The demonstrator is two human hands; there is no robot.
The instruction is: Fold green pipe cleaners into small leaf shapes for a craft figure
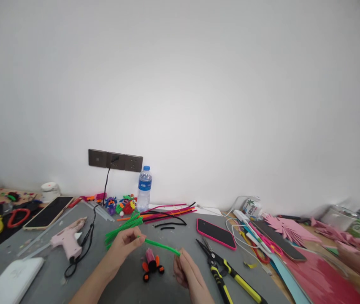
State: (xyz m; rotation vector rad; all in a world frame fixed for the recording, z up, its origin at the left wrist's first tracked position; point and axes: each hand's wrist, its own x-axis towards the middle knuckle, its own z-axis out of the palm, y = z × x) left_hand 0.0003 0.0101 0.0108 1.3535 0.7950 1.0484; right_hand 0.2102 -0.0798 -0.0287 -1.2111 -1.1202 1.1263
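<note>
Right hand: nearest us, fingers closed on the lower-right end of the fuzzy green pipe cleaner.
Left hand: we pinch the other end, up and to the left.
Axis: the stem runs straight between both hands, slanting down to the right, above the grey tabletop.
Below it: small pink, black and orange pipe-cleaner figure, apart from both hands.
Containers: clear plastic water bottle by the wall, capped; we cannot tell its fill.
</note>
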